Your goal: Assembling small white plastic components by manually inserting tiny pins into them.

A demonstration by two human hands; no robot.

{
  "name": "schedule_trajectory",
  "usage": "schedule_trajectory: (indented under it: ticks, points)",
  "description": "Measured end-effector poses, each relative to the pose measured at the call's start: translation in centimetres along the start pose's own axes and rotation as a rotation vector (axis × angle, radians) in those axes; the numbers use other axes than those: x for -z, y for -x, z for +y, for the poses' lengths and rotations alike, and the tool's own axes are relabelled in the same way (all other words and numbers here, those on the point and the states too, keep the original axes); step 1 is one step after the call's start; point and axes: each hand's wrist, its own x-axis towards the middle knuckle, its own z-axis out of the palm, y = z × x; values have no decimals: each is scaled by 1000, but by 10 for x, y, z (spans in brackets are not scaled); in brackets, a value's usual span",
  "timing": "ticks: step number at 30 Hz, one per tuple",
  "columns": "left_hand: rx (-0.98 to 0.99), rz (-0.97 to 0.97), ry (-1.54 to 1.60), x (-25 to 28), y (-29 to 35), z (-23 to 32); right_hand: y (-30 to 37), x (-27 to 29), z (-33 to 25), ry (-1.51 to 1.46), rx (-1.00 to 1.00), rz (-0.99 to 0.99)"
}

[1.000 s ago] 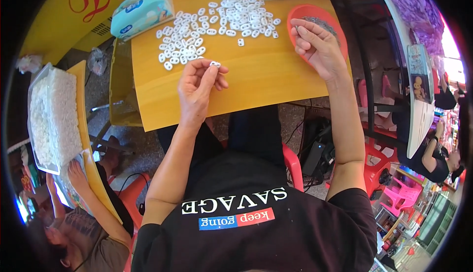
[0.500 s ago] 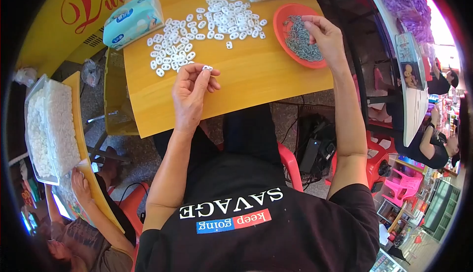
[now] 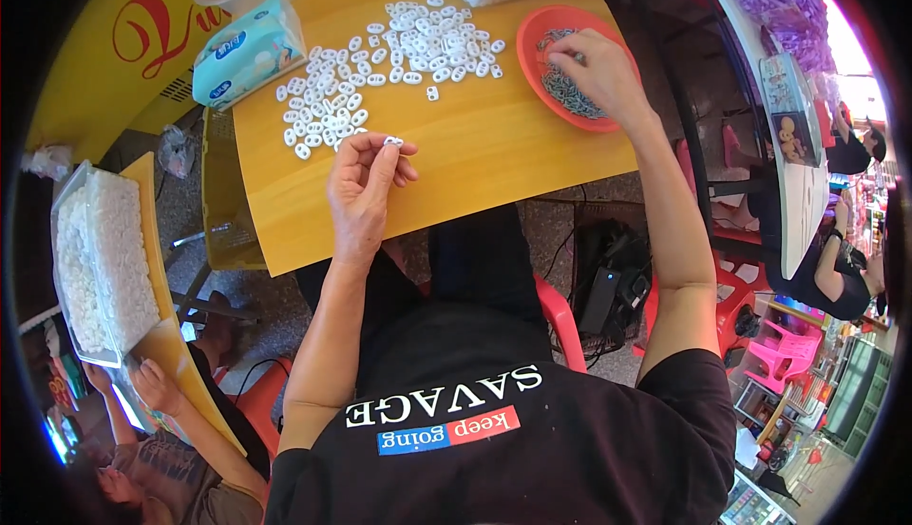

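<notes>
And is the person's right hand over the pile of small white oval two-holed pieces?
No, the right hand is over the round orange-red bowl holding small grey metallic pieces.

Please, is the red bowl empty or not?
Not empty: small grey pieces lie in the bowl, partly hidden by the right hand.

- One small white plastic piece (image 3: pixel 392 142), left of centre in the frame, is held between thumb and fingers of the left hand (image 3: pixel 359 192).
- Loose white oval pieces (image 3: pixel 437 38), each with two holes, lie scattered and heaped at upper centre.
- Small grey metal pieces (image 3: pixel 568 97) lie jumbled in a round red bowl (image 3: pixel 529 45), upper right of centre.
</notes>
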Motion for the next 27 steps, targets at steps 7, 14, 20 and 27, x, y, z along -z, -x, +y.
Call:
schedule_trajectory:
  ticks: [7,14,20,27]
  points:
    - [-1,-4,-2,0,0,-1,-9,-12,-17,351,-6,-156]
    - [7,12,27,1,-1,-2,-13,-11,1,49,-49,66]
    - [30,31,109,0,-4,-5,-19,59,-4,-451,-226,881]
    - [37,50,102,7,0,1,25,-33,-123,-932,-195,156]
